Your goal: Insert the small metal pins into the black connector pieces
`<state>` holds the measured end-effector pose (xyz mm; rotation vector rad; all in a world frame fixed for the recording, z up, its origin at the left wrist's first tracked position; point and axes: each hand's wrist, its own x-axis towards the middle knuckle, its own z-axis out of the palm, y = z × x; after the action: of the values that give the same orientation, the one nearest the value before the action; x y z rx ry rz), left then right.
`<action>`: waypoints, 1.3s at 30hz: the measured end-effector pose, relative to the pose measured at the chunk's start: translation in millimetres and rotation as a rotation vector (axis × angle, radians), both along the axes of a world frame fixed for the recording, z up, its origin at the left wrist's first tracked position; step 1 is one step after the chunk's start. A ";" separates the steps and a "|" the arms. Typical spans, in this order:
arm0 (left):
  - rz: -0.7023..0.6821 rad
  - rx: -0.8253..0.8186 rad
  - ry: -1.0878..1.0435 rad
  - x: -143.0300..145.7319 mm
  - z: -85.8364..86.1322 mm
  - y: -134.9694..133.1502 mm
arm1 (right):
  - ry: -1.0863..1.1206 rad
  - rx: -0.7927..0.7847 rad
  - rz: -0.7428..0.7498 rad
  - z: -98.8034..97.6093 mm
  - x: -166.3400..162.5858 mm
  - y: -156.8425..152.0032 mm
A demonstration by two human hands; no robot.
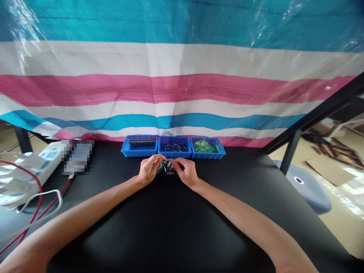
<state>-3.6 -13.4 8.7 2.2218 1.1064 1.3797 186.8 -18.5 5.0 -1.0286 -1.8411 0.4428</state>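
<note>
My left hand and my right hand meet over the black table, just in front of the blue bins. Both have thumb and fingers pinched together. Between the fingertips shows a small pale piece, too small to name, and I cannot tell which hand grips it. Something dark green shows by the left fingers. Below and between the hands lies a loose pile of small metal pins or screws, partly covered by the fingers.
Behind the hands stand a blue bin with a row of metal cylinders, a blue bin with thin dark pins, and a blue bin with green pieces. A power strip and cables lie left. A stool stands right.
</note>
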 end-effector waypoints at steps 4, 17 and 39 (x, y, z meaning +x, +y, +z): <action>-0.045 0.119 0.021 -1.3 -4.7 4.1 | 0.023 0.015 0.015 1.4 -0.1 -1.1; -0.035 0.225 0.056 1.2 -2.2 5.5 | 0.038 0.012 0.067 7.6 1.3 -3.9; -0.031 0.191 0.065 1.3 -6.2 6.9 | 0.003 0.059 0.212 -0.9 -1.1 -1.0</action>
<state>-2.3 -6.5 2.4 2.4217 0.9930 1.4646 185.7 -19.5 4.2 -0.7961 -1.9574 0.5117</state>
